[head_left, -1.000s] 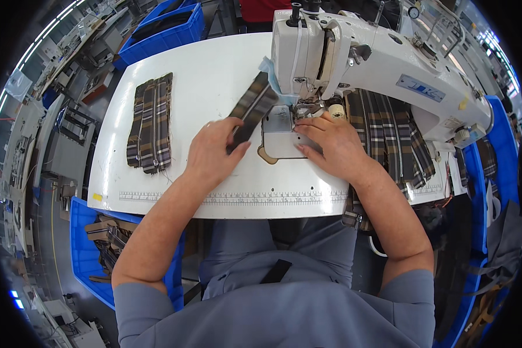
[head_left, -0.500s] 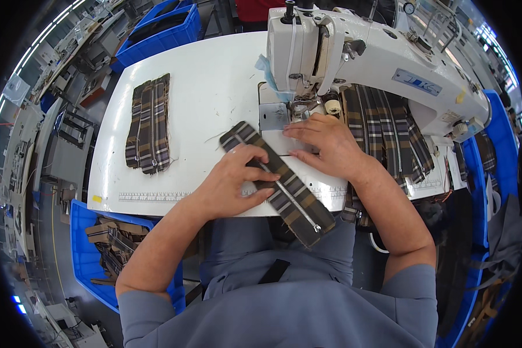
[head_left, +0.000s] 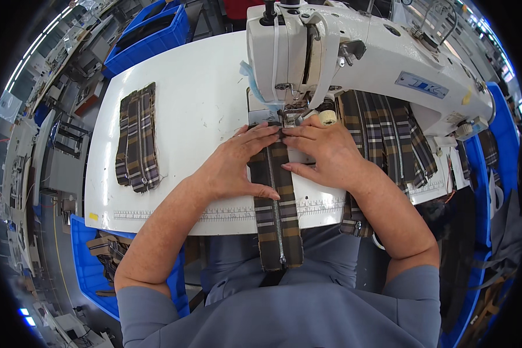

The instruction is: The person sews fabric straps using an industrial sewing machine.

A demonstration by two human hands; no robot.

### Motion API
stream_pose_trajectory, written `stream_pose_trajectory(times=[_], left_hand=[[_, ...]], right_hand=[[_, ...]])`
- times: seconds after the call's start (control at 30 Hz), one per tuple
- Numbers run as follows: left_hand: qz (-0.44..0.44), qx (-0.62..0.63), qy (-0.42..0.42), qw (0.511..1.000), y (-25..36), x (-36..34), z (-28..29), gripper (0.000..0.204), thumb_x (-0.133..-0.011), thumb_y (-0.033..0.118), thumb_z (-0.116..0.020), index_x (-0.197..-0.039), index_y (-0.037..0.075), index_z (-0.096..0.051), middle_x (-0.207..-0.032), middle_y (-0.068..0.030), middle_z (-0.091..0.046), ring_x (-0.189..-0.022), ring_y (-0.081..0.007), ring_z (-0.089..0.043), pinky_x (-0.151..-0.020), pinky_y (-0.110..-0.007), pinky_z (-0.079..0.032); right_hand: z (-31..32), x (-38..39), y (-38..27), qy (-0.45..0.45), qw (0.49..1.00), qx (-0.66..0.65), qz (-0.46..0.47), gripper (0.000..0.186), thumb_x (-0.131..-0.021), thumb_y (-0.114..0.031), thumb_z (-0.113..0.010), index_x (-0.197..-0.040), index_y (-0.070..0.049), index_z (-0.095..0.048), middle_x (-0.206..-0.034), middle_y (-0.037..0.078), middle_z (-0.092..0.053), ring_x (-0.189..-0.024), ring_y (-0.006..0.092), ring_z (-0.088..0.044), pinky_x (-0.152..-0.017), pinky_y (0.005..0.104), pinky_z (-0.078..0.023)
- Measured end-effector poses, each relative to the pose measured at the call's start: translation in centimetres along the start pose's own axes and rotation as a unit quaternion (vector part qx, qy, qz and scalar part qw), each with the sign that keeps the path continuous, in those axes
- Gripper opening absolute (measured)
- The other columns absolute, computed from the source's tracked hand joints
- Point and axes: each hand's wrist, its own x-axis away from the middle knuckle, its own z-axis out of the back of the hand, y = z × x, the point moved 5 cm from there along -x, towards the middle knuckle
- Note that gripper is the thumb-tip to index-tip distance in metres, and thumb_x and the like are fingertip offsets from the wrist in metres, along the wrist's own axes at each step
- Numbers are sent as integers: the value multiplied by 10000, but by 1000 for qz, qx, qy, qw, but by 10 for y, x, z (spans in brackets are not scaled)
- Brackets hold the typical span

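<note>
A brown plaid fabric strip (head_left: 290,223) with a metal zipper (head_left: 278,226) down its middle lies lengthwise toward me. Its far end is at the needle area of the white sewing machine (head_left: 354,40), and its near end hangs over the table edge. My left hand (head_left: 229,165) rests on the strip's left side, fingers stretched forward and thumb out near the zipper. My right hand (head_left: 333,151) lies along the right edge, fingers extended, fingertips touching the fabric close to the presser foot. Both hands press flat without grasping. The needle tip is hidden.
Stacked plaid zipper strips (head_left: 138,139) lie on the left of the white table (head_left: 185,104). More plaid strips (head_left: 383,133) sit under the machine arm at right. Blue bins stand at the far left (head_left: 151,40), lower left (head_left: 87,272) and right (head_left: 475,191).
The plaid strip has turned from a slant to straight, its far end now at the machine's needle area. My left hand has moved forward from gripping it to lying flat; my right hand now touches its edge.
</note>
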Motion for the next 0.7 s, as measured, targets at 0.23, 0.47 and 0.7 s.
stream_pose_trajectory(times=[0.23,0.47,0.7], left_hand=[[-9,6,-20,1000,-7,-10,2,1146,-598,562,-959,-1495,-12,-535,-1604,-165,-478,-1529,-342,-395,-1301,-516,-258],[-18,9,-20,1000,-7,-12,2,1128,-608,559,-954,-1499,5,-539,-1600,-170,-479,-1534,-341,-387,-1304,-523,-245],[-21,-17,4,1000,-6,-11,-1,1063,-638,523,-949,-1496,32,-557,-1577,-147,-510,-1530,-332,-400,-1306,-571,-205]], right_hand=[[1,-3,2,-34,998,33,-41,439,-834,-388,-823,-1129,-67,-769,-1218,52,-751,-1109,251,-680,-865,423,-572],[1,-4,0,-16,998,38,-43,475,-867,-431,-774,-1150,-49,-762,-1205,68,-741,-987,272,-684,-861,410,-464],[3,-3,2,-9,998,32,-44,484,-855,-423,-785,-1156,-46,-751,-1193,56,-736,-1047,269,-675,-890,411,-474]])
